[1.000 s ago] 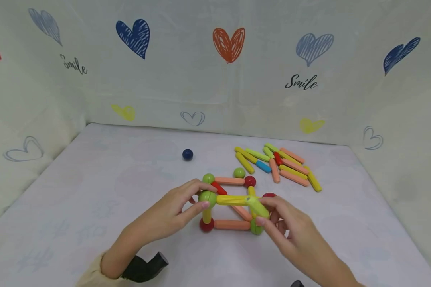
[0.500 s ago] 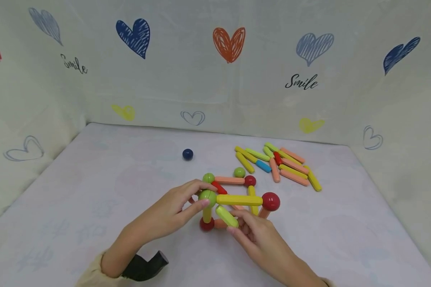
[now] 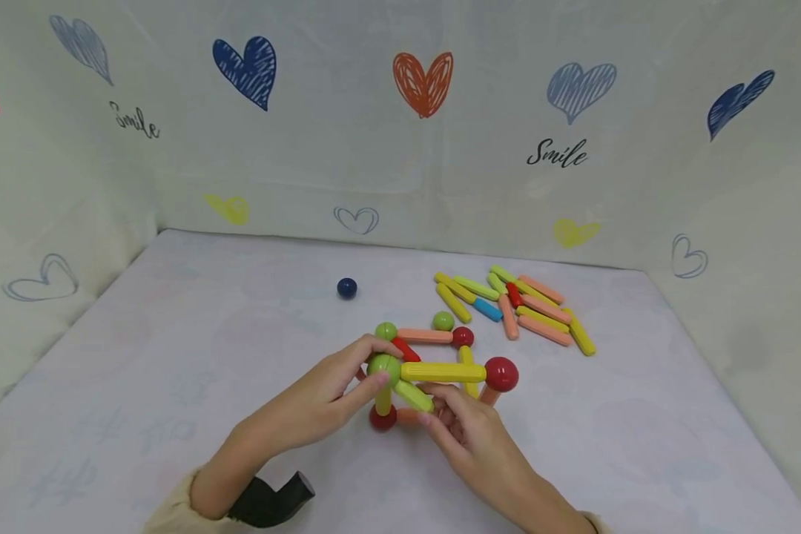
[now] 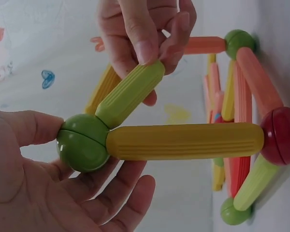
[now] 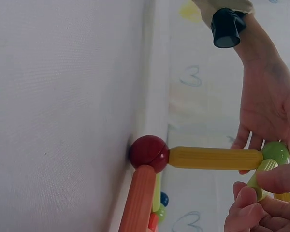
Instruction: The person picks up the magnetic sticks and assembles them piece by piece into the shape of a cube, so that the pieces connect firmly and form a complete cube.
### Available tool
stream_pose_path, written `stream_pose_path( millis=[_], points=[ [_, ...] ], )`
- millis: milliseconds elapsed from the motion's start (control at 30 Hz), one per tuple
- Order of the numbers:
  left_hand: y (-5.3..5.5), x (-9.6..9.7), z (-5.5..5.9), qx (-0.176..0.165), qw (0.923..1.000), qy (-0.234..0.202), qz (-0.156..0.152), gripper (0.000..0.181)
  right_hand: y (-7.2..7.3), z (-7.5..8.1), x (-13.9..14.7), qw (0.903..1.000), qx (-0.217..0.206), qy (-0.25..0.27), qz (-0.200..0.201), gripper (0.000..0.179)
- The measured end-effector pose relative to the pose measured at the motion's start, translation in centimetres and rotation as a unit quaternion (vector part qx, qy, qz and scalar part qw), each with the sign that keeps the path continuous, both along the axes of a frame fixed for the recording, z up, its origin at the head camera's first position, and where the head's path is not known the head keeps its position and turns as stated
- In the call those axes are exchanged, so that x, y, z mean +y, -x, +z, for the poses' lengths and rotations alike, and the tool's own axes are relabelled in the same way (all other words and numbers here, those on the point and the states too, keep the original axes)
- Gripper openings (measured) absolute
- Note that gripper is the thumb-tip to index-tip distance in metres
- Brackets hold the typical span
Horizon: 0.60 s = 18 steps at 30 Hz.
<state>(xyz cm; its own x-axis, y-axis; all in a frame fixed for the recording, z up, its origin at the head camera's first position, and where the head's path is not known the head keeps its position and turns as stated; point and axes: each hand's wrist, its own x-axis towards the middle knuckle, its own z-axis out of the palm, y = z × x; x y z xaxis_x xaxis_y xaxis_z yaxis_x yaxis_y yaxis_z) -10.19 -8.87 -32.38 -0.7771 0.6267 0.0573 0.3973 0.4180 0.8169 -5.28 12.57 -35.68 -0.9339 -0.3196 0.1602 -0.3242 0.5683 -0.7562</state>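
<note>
My left hand (image 3: 320,389) pinches a green ball (image 3: 383,368) at a raised corner of a frame of magnetic rods and balls. In my right hand (image 3: 477,434) is a short light green rod (image 3: 414,397), pinched between thumb and fingers. Its far end touches the green ball in the left wrist view. A yellow rod (image 3: 443,372) runs from that ball to a red ball (image 3: 501,374) on the right. Another yellow rod (image 3: 383,400) goes down to a lower red ball (image 3: 383,417). My right hand hides part of the frame's near side.
Loose yellow, green, red, blue and salmon rods (image 3: 544,330) lie in a pile at the back right. A dark blue ball (image 3: 347,288) sits behind the frame, and a green ball (image 3: 443,320) close to its back edge. A heart-printed cloth (image 3: 374,163) hangs behind.
My right hand has moved left with the light green rod, away from the red ball's corner. The rod's end has come against the green ball. My left hand keeps its hold.
</note>
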Motion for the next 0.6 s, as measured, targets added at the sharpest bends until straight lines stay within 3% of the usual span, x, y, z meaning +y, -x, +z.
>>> stream_pose_path(
  millis=[200, 400, 600],
  points=[
    [0.1, 0.3, -0.3, -0.018, 0.9996, -0.023, -0.002, 0.026, 0.1, 0.3, 0.2, 0.9996, 0.008, -0.026, -0.003, 0.035],
    [0.1, 0.3, -0.5, -0.03, 0.9991, -0.029, -0.006, 0.027, -1.2, 2.2, 1.6, 0.9973, 0.024, -0.069, -0.012, 0.036],
    [0.0, 0.5, -0.5, -0.015, 0.9999, 0.002, 0.007, 0.034, -1.6, 4.5, 4.4, 0.9963, 0.076, -0.02, -0.033, 0.021]
  ],
)
